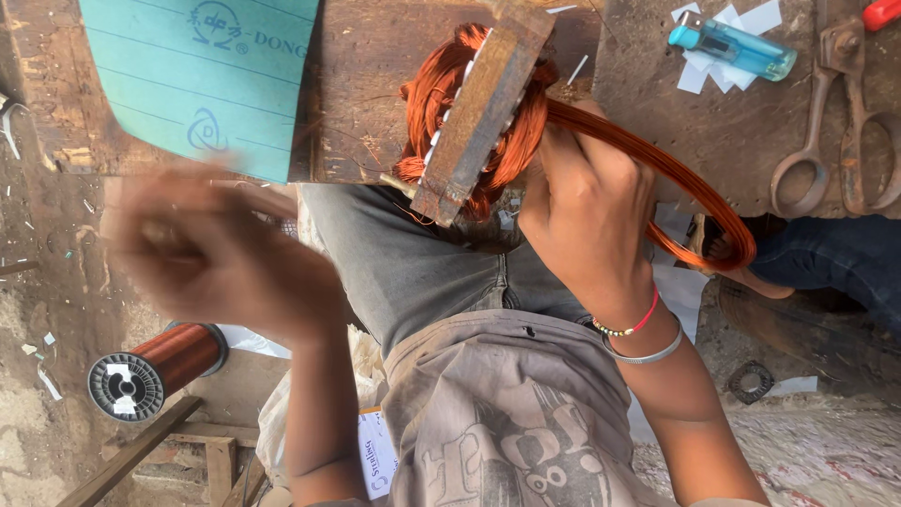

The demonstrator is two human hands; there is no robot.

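A rusty metal stator (479, 113) packed with orange copper windings rests on the edge of a wooden bench (357, 94), over my lap. My right hand (587, 216) is closed on a loop of copper wire coil (694, 192) that runs from the stator out to the right. It wears a red bead band and a metal bangle at the wrist. My left hand (216, 253) is off to the left of the stator, away from it. Motion blur hides its fingers, so whether it holds anything is unclear.
A teal insulating sheet (206, 75) lies on the bench at the left. A blue lighter (732, 42), white paper scraps and rusty scissors (845, 122) lie at the right. A copper wire spool (155, 371) sits on the floor. Another person's jeans-clad leg (835, 263) is at right.
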